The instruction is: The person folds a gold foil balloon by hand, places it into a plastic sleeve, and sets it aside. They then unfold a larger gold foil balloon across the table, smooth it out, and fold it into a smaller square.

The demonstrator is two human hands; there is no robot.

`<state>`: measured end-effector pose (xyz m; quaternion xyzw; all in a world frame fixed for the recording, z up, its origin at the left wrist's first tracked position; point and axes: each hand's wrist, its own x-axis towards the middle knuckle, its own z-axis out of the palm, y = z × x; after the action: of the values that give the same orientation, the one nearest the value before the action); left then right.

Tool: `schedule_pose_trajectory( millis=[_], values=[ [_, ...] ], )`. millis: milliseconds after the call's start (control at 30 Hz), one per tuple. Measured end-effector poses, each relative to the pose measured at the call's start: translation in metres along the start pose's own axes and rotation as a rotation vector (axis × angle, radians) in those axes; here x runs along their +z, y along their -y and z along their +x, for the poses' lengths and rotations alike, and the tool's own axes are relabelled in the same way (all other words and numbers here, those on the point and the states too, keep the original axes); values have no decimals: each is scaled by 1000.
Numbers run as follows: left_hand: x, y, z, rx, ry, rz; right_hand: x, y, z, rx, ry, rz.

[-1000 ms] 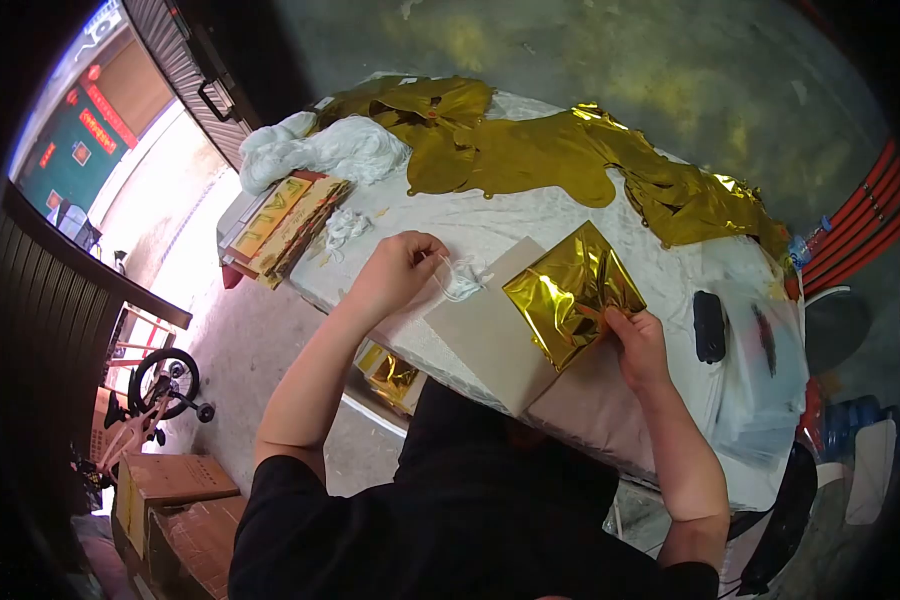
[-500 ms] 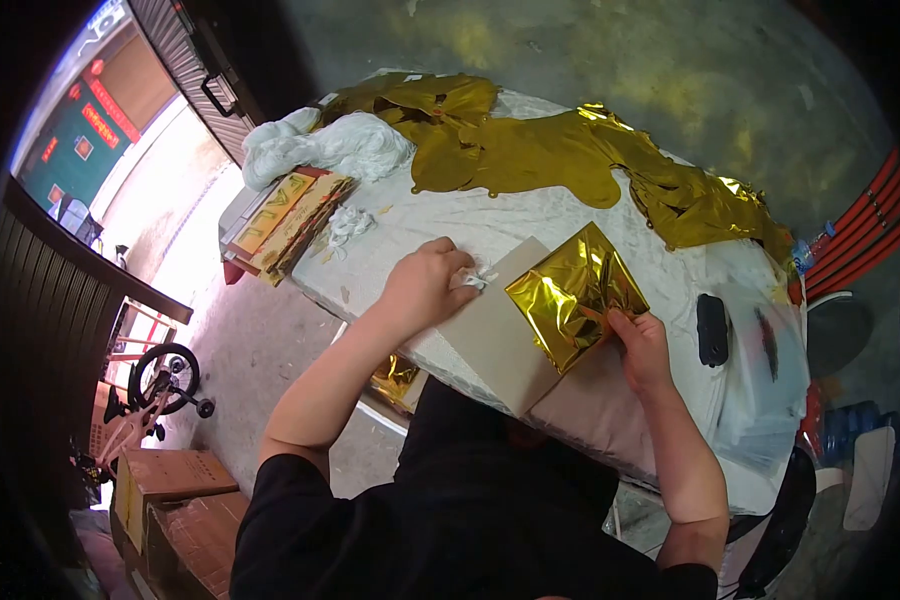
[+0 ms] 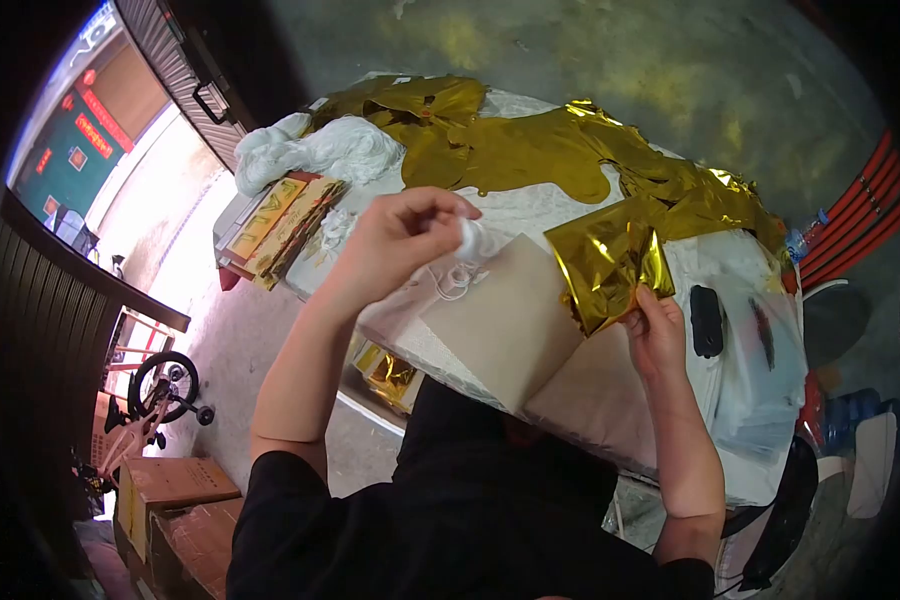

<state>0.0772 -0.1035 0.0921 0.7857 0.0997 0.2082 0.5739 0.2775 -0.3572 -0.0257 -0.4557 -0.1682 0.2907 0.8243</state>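
My left hand (image 3: 405, 245) is raised over the near left part of the table, its thumb and fingers pinched on a small bundle of white string (image 3: 471, 243). Loose loops hang from the bundle. In my right hand (image 3: 658, 328) is a folded gold foil balloon (image 3: 605, 262), gripped at its lower right corner and tilted above the table. Between the hands a beige board (image 3: 505, 325) lies at the near edge. Flat gold foil balloons (image 3: 530, 150) spread along the far side, by a big heap of white string (image 3: 355, 148).
On the right lie a black phone-like object (image 3: 706, 322) and a stack of clear plastic bags (image 3: 760, 385). Torn printed cardboard (image 3: 275, 225) sits at the left corner. Cardboard boxes (image 3: 185, 482) and a small bicycle (image 3: 160, 395) stand on the floor at left.
My left hand has lifted away from the board with the white string, which now shows as a bundle with loops. My right hand has moved the gold foil balloon slightly up and right.
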Motion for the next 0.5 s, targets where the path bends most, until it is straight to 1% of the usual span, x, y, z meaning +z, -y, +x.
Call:
schedule_pose_trajectory(
  millis=[67, 100, 167, 200, 267, 300, 367, 400, 467, 500],
  values=[
    [22, 2, 3, -87, 100, -57, -3, 3, 3, -13, -10, 18],
    [33, 19, 5, -130, 172, -84, -6, 4, 3, -24, -13, 37],
    [59, 53, 6, -50, 248, 162, -15, 2, 4, -27, 3, 32],
    [68, 57, 5, -46, 255, 157, -16, 1, 5, -20, 15, 21],
    [82, 63, 1, -79, 285, 549, -13, 1, 3, -18, 15, 0],
    [86, 74, -3, -79, 287, 549, -13, 2, 2, -18, 13, 0],
    [87, 95, -9, 240, 120, 618, -12, 1, 1, -11, -2, -14],
    [78, 91, -10, 234, 119, 622, -11, 0, 1, -6, 1, -10],
    [52, 78, -8, 131, -13, 655, -8, 3, 0, -7, 15, -31],
    [43, 78, -8, 130, -13, 657, -6, 3, -1, -7, 16, -29]
  ],
)
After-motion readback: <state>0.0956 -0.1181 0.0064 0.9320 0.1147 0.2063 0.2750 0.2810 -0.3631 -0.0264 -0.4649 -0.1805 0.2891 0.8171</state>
